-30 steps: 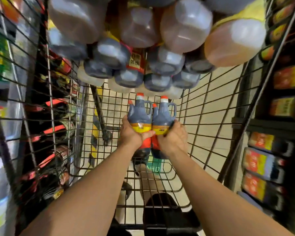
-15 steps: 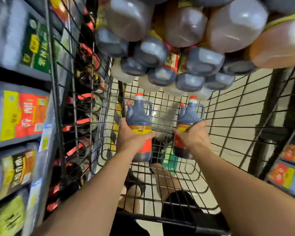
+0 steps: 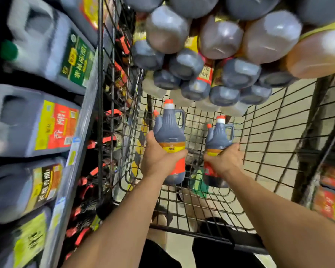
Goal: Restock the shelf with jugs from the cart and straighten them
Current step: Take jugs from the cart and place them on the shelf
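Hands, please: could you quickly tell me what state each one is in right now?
Left hand: grips a dark orange-capped plastic jug.
Right hand: grips a second dark orange-capped plastic jug.

two dark orange-capped jugs (image 3: 169, 132) (image 3: 219, 135) upright, apart.

Shelf (image 3: 79, 144) left of cart (image 3: 278, 136); jug stack (image 3: 220, 41) inside, ahead.
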Action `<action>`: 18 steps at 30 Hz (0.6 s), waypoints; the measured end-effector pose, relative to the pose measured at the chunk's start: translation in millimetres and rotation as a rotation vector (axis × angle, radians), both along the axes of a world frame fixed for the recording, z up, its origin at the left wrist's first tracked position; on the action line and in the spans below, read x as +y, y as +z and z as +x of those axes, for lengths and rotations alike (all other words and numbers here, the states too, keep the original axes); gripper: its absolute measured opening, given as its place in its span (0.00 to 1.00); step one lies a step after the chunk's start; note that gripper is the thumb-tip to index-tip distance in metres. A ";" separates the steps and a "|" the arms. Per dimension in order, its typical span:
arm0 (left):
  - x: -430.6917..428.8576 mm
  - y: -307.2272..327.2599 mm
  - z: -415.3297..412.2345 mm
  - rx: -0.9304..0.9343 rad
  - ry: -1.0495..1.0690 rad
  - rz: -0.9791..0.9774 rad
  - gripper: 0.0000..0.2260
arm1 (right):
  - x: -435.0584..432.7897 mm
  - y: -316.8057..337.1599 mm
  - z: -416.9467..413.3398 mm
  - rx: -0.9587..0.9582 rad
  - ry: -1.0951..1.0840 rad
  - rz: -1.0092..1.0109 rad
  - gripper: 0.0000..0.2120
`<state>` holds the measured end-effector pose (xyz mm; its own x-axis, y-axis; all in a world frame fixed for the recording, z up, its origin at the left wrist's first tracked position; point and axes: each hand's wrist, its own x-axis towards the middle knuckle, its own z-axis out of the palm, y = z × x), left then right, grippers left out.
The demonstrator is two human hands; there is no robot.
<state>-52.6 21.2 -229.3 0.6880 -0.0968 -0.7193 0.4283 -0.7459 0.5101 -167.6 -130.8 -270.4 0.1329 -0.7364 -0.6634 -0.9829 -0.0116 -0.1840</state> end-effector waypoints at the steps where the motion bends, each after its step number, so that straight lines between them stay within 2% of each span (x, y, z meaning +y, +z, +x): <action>1: 1.1 6.3 -0.7 -0.019 0.002 -0.025 0.42 | 3.7 5.3 -2.0 -0.020 0.024 -0.001 0.38; 5: 5.5 36.0 -1.4 -0.091 -0.005 -0.097 0.44 | 13.4 33.0 -4.8 -0.173 0.068 -0.046 0.37; 8: 10.4 63.3 0.5 -0.160 -0.030 -0.136 0.42 | 17.5 61.1 -3.1 -0.346 0.058 -0.062 0.33; 12: 18.0 107.1 2.5 -0.252 -0.029 -0.197 0.38 | 20.0 107.4 4.0 -0.473 0.095 -0.099 0.34; 18: 30.1 182.6 8.7 -0.426 -0.036 -0.298 0.42 | 26.3 192.3 18.6 -0.674 0.145 -0.217 0.37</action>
<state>-43.8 51.3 -46.8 0.9063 -0.2836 -0.3133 0.1130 -0.5518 0.8263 -149.0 -104.5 -78.2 0.5684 -0.7858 -0.2436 -0.6421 -0.2386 -0.7285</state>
